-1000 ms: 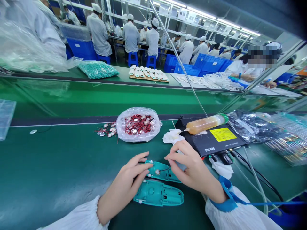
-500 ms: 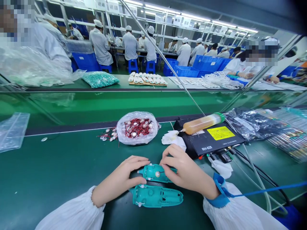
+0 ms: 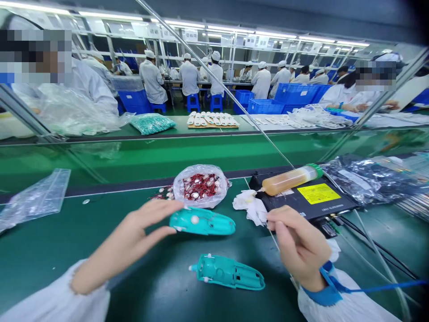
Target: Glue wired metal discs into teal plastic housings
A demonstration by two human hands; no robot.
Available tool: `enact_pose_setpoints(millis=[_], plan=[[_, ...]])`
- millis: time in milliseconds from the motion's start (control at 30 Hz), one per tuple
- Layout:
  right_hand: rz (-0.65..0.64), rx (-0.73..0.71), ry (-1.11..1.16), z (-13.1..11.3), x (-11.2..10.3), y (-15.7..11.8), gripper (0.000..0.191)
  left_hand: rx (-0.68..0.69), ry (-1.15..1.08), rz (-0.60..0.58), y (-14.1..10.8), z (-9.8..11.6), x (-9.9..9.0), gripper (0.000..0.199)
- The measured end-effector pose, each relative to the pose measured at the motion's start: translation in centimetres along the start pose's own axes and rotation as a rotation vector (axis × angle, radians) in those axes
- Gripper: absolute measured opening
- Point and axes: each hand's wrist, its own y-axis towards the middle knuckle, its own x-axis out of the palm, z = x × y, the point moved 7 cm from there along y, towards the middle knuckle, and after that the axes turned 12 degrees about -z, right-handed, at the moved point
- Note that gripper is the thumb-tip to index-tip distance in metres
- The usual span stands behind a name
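Observation:
My left hand (image 3: 147, 232) pinches the left end of a teal plastic shell (image 3: 214, 223), which has a round pale disc inside and is raised off the green table. A second teal shell (image 3: 228, 273), with its hollow side up, lies nearer to me on the table. My right hand (image 3: 298, 241), with a blue band at the wrist, is closed with fingertips together beside a crumpled white tissue (image 3: 256, 210). A thin pale stick or tube shows below those fingertips; what exactly they grip is too small to tell.
Behind the shells sits a clear bag of red-wired discs (image 3: 201, 185). At right, a black box (image 3: 313, 201) carries an amber syringe (image 3: 290, 180), with cables in front. A plastic bag (image 3: 36, 197) lies far left. People in white work beyond the green barrier (image 3: 161, 156).
My left hand has lifted the farther shell and moved left with it. My right hand has left that shell and moved right, near the tissue. The camera view has shifted.

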Motion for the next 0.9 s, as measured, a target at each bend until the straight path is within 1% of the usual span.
enact_pose_setpoints(millis=[67,100,133,167,200,233,267,333,400,433,500,567,633,700,800,833,900], plan=[[0.051,-0.006,0.009,0.1,-0.4,-0.1,0.028,-0.126,0.057,0.137,-0.3,-2.4,-4.2,0.041],[0.047,-0.008,0.003,0.1,-0.3,-0.1,0.027,-0.223,0.085,0.206,-0.2,-4.0,-6.1,0.046],[0.031,-0.008,-0.008,0.1,0.0,-0.1,0.027,-0.307,0.120,0.278,0.1,-5.5,-7.6,0.048],[0.013,-0.020,-0.026,0.0,0.2,-0.1,0.026,-0.406,0.148,0.327,0.6,-7.2,-8.7,0.048],[-0.006,-0.037,-0.050,-0.1,0.6,0.0,0.026,-0.504,0.164,0.333,1.4,-9.0,-9.0,0.048],[-0.022,-0.053,-0.074,-0.2,0.9,0.0,0.024,-0.551,0.182,0.353,2.3,-10.3,-9.1,0.046],[-0.038,-0.068,-0.094,-0.2,1.1,0.0,0.023,-0.567,0.200,0.363,3.4,-11.5,-8.8,0.044],[-0.062,-0.089,-0.116,-0.2,1.5,0.0,0.022,-0.603,0.233,0.372,5.3,-13.2,-7.4,0.036],[-0.072,-0.088,-0.127,0.1,1.8,-0.1,0.020,-0.635,0.267,0.390,6.6,-14.2,-5.9,0.033],[-0.073,-0.081,-0.128,0.3,1.8,-0.1,0.020,-0.648,0.282,0.399,7.1,-14.4,-5.2,0.034],[-0.076,-0.068,-0.128,0.6,1.9,-0.2,0.020,-0.658,0.307,0.418,7.6,-14.1,-4.3,0.039],[-0.086,-0.066,-0.120,0.6,2.1,-0.2,0.021,-0.655,0.326,0.429,7.7,-13.0,-4.1,0.038],[-0.100,-0.073,-0.115,0.4,2.2,-0.3,0.022,-0.631,0.331,0.398,7.4,-11.5,-4.1,0.030],[-0.117,-0.082,-0.114,0.1,2.3,-0.3,0.023,-0.576,0.317,0.294,6.9,-9.8,-3.6,0.022],[-0.147,-0.076,-0.109,-0.1,2.6,-0.2,0.022,-0.490,0.303,0.083,5.4,-7.9,-1.6,0.013],[-0.158,-0.072,-0.106,-0.1,2.8,-0.2,0.021,-0.483,0.315,0.040,4.7,-7.6,-0.8,0.011],[-0.172,-0.070,-0.103,-0.1,3.0,-0.2,0.019,-0.486,0.349,0.001,3.5,-7.5,0.6,0.007]])
